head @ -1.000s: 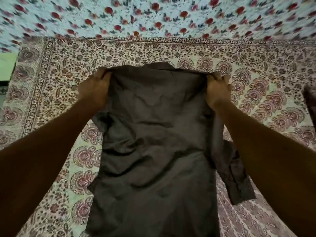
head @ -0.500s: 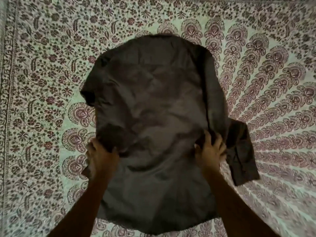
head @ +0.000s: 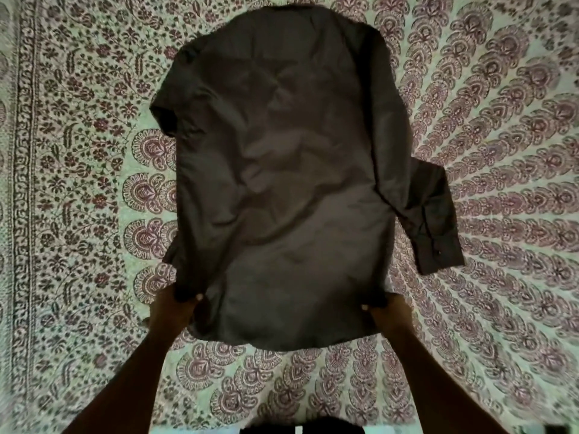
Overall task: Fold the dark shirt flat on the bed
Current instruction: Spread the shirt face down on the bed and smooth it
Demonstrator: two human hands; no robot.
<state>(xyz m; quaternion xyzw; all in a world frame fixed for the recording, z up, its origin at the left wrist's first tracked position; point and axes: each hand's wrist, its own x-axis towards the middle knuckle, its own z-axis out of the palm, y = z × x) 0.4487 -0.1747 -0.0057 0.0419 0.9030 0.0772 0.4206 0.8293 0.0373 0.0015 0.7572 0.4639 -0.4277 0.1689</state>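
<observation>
Dark shirt (head: 282,183) lies back-up on the bed (head: 78,183), collar end far, hem near the person. Body is mostly spread but creased.

Risks from here:
- Right sleeve (head: 429,214) sticks out past the side seam, bent and partly doubled at the cuff. Fold the body now and it probably gets trapped as a lump.
- Left sleeve looks tucked or bunched under the left shoulder, can't tell how it lies. Same lump risk.
- Wrinkles across the mid-back; a hem pull with uneven tension would skew the shirt rather than flatten it.
- Fabric looks thin and slippery, and the printed bedsheet (head: 470,339) is loose, so dragging could ruck the sheet too.

Hands: left hand (head: 172,317) is pinched on the lower left edge of the shirt, right hand (head: 388,311) is pinched on the lower right edge, both just above the hem corners. They sit well apart, the shirt's full width between them, with the shirt stretching away from the hands toward the far side of the bed.
</observation>
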